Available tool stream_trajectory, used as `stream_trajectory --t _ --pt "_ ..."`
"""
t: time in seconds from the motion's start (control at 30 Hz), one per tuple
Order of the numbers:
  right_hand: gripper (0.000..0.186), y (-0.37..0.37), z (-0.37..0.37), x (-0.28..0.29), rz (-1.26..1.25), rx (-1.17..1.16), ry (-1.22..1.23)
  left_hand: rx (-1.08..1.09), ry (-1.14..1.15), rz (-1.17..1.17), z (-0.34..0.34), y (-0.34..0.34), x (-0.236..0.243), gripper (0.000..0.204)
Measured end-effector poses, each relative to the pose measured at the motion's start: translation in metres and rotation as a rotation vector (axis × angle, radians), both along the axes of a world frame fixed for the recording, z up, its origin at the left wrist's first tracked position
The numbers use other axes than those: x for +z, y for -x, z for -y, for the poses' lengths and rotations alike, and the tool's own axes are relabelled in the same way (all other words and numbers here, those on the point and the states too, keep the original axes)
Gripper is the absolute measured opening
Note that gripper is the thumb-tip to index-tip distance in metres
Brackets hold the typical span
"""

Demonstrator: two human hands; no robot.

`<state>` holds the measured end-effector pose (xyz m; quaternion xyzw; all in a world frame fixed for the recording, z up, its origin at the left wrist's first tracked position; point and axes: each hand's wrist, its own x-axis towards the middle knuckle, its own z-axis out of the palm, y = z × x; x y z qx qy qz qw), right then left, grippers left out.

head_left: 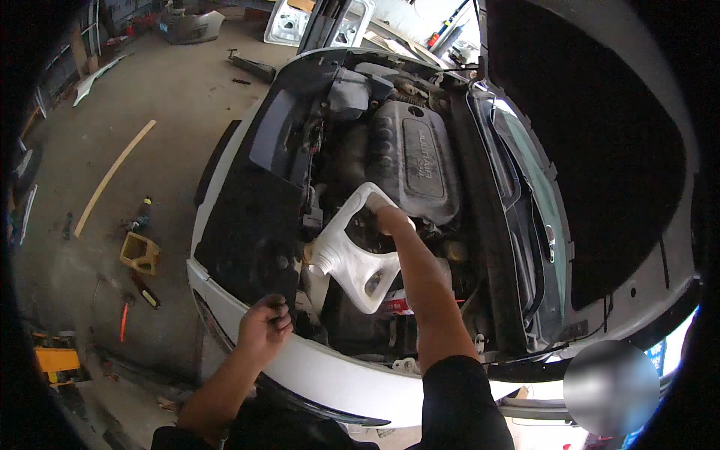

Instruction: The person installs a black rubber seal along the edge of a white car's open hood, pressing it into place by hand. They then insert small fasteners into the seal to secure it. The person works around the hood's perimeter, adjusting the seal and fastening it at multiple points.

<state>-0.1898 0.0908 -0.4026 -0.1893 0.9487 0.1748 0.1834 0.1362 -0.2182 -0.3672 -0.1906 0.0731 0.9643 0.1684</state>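
A white plastic jug (341, 259) with a large opening cut in its side lies tilted over the engine bay, beside the dark plastic engine cover (416, 161). My right hand (391, 220) reaches into the jug's opening at its upper right edge, its fingers hidden inside. My left hand (268, 326) is over the near fender, left of and below the jug, with its fingers curled; whether it holds something small is unclear. A red and white item (397, 301) shows partly below the jug, near the battery area.
The raised hood (577, 172) fills the right. The white fender (322, 375) runs along the near edge. On the floor at left are a wooden strip (112, 180), a yellow container (140, 253), tools (124, 322) and a yellow object (58, 360). Loose body panels (187, 26) stand at the back.
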Motion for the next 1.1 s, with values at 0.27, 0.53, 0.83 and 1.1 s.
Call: stream_trajectory --t 0.27,0.53,0.83,1.1 --pt "0.024 -0.002 0.011 -0.002 -0.081 -0.116 0.094 -0.014 0.198 0.092 0.02 0.004 0.005 0.016" --pt "0.018 -0.098 0.029 0.152 0.029 -0.285 1.231 -0.179 0.642 -0.212 -0.022 0.038 0.059 0.014" --pt "0.009 -0.281 -0.014 0.255 -0.675 0.208 1.471 0.145 1.054 -0.92 -0.156 0.019 0.192 0.021" --pt "0.028 -0.376 -0.099 0.289 -1.09 0.454 1.107 0.376 1.132 -1.095 -0.254 -0.047 0.226 0.016"
